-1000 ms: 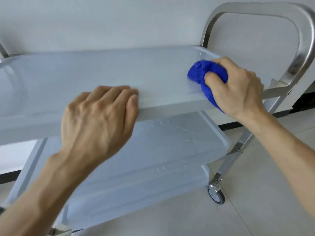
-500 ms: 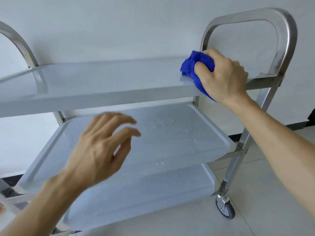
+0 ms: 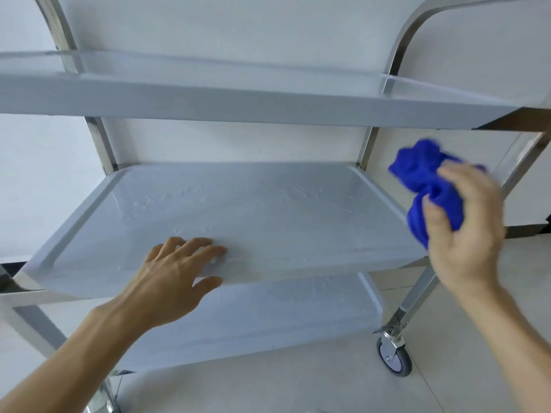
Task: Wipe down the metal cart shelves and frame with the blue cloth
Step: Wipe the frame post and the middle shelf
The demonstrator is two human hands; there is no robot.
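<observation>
Right hand [image 3: 468, 234] grips blue cloth [image 3: 423, 180]; no writing legible.
</observation>
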